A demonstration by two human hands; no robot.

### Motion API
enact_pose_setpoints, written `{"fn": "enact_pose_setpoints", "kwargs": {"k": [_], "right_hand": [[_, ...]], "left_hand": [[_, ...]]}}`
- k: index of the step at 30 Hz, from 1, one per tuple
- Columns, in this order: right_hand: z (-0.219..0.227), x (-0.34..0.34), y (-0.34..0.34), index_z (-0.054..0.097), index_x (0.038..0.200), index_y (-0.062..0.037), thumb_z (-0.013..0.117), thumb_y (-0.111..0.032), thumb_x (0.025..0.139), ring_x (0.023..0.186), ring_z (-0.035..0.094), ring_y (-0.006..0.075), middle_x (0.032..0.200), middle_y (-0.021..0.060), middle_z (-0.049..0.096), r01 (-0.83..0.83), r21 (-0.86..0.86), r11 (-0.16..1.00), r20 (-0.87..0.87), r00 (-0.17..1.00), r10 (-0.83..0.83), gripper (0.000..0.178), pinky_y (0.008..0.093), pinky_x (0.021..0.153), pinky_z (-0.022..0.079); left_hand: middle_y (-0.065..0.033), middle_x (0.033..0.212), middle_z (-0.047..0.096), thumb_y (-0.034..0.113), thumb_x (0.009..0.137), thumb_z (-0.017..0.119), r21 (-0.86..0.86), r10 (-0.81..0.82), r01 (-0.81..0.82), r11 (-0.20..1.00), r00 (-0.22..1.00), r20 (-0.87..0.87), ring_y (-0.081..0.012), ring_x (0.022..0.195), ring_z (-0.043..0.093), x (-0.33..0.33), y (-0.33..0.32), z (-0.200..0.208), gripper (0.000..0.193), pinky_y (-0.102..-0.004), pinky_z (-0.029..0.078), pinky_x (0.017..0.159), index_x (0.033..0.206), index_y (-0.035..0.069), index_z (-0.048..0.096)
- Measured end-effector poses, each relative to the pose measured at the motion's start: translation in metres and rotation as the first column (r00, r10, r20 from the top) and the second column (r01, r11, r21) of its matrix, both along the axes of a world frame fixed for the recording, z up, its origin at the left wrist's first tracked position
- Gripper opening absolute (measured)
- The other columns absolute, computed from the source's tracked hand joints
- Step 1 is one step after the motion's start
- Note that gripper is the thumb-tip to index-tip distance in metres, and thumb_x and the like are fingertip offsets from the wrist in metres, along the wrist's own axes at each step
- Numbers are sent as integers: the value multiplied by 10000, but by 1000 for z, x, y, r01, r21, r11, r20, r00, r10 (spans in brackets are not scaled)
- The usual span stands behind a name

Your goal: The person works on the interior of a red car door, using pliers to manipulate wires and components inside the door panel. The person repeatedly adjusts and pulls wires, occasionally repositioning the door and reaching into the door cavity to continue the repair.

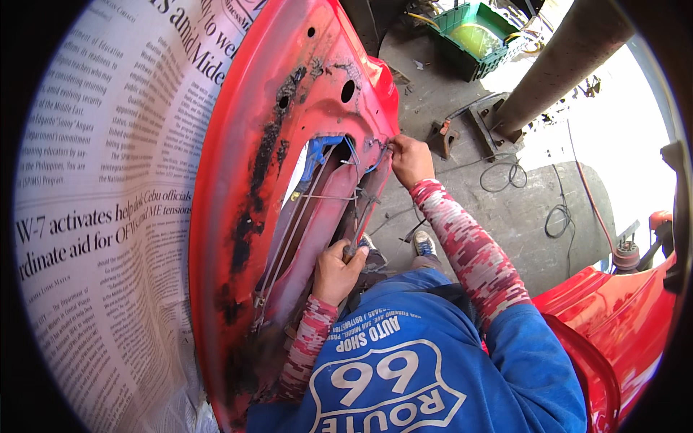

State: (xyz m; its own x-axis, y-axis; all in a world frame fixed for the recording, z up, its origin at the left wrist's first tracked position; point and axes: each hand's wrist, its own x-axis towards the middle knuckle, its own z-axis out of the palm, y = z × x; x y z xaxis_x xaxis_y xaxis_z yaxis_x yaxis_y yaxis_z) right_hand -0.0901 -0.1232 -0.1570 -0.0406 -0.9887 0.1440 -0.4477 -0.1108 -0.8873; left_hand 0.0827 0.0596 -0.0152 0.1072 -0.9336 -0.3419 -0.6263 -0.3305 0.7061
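A red car door (238, 180), its paint worn and smeared black in places, stands in front of me with its inner side showing. My left hand (336, 273) is wrapped round the handle of what looks like a screwdriver (354, 220), its thin shaft pointing up along the door's edge. Higher up, my right hand (413, 162) has its fingers pinched at the door's edge; what they hold is hidden. Beside them, a blue cable (375, 167) runs near the opening. Thin metal rods (299, 216) cross the long opening, and a blue part (315, 155) shows inside it.
Newspaper sheeting (115, 180) covers the left side. A green crate (476, 36) stands on the concrete floor at the far right, near a thick metal post (548, 79) on a base. Loose cables (505, 175) lie on the floor. Another red body panel (613, 310) is at the lower right.
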Motion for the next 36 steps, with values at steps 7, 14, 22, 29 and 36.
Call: {"fn": "enact_pose_setpoints", "kwargs": {"k": [7,14,22,29,36], "right_hand": [[15,5,87,689,1040,-37,645,-175,841,866,646,351,944,147,683,206,-16,978,-215,955,-205,246,438,794,509],[35,21,104,692,1019,-45,631,-269,911,651,606,131,802,24,680,-594,433,678,770,635,64,256,281,569,458],[8,30,95,647,866,-42,642,-217,927,475,457,77,656,12,594,-274,631,726,683,640,-352,185,244,429,339],[-38,-12,92,626,1064,86,700,-261,851,635,664,214,829,150,688,-25,912,410,238,846,-478,414,342,513,488],[-17,38,92,641,1137,0,626,-185,918,688,660,172,854,95,689,-207,461,863,595,793,-128,287,298,621,509]], "left_hand": [[-28,697,659,184,908,664,117,3,2,993,999,-41,-68,481,539,4,3,-7,187,-244,422,435,836,16,623],[-183,685,628,127,837,677,31,44,-46,998,998,53,-327,620,633,-1,9,-15,136,-409,470,587,857,1,629],[-199,669,606,138,818,673,28,28,-35,999,974,226,-368,620,619,-6,5,-9,161,-434,463,583,807,-9,607],[-192,650,595,133,807,658,-8,-2,4,1000,973,233,-348,595,609,-8,3,-9,146,-429,459,575,802,-5,612],[-184,651,597,136,810,652,-7,31,-30,1000,988,151,-318,581,607,-5,6,-12,148,-415,461,574,828,-7,618]]}}
